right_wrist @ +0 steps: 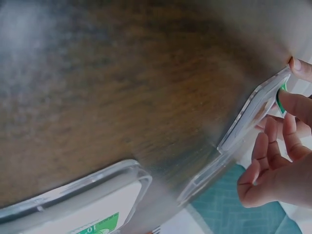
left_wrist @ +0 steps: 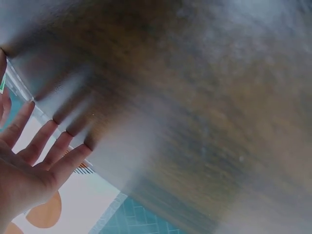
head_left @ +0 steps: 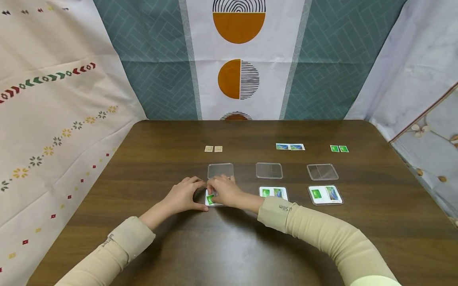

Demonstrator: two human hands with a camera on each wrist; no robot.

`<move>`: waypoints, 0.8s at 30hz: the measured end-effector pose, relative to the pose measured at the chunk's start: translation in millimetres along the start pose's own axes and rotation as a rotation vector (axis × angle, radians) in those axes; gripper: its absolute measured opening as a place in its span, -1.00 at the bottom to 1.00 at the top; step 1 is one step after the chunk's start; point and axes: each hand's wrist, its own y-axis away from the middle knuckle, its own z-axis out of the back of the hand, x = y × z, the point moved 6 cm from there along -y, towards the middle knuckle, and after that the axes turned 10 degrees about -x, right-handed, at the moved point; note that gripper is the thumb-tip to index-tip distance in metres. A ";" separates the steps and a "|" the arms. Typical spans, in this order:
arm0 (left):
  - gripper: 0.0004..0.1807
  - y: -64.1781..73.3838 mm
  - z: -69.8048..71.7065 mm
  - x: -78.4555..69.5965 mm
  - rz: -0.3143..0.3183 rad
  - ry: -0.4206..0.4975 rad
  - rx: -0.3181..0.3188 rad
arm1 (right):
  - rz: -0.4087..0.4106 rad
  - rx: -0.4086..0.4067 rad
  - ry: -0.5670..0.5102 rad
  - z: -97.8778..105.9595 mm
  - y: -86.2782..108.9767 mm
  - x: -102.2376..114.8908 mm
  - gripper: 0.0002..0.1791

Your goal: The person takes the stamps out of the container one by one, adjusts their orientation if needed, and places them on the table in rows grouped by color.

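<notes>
A clear plastic case with a white insert [head_left: 207, 194] lies flat on the table between both hands. At its left edge is my left hand [head_left: 184, 194], thumb near the front corner and fingers spread; in the left wrist view those fingers are fairly straight, tips on the table. From the right, my right hand [head_left: 226, 192] reaches over the case. It pinches a small green stamp [right_wrist: 281, 100], bent up under the thumb in the right wrist view. Part of the insert is hidden by this hand. Just behind is a clear lid [head_left: 218, 169].
To the right lie two cases, a middle one [head_left: 273, 192] and a right one [head_left: 325, 195], each with a green and a blue stamp. Clear lids [head_left: 269, 170] [head_left: 322, 172] lie behind them. Farther back are pairs of beige stamps [head_left: 208, 149], blue stamps [head_left: 296, 147] and green stamps [head_left: 334, 148].
</notes>
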 end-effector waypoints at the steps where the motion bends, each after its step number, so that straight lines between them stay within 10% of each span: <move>1: -0.21 -0.3 0.1 -0.2 -0.002 0.001 0.000 | 0.006 -0.007 -0.004 0.4 0.3 0.2 -0.77; 24: -0.25 -0.2 -0.4 1.0 -0.008 0.000 0.003 | 0.127 -0.071 -0.155 11.5 3.0 -3.8 -0.86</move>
